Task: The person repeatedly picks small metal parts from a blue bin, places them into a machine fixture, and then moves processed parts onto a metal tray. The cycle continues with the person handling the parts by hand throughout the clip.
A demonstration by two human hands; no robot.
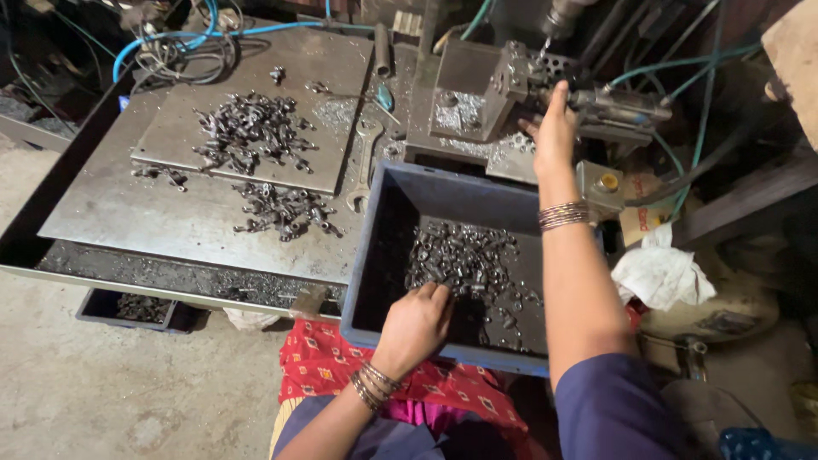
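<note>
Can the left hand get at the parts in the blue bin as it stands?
Probably yes: the left hand is already inside the open-topped bin, fingers at the edge of the parts, nothing covering them.

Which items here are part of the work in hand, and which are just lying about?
In use: left hand in blue bin of small metal parts; right hand at drill fixture.

Lying about: wrench, white rag, blue hose, parts piles on the steel plate.
</note>
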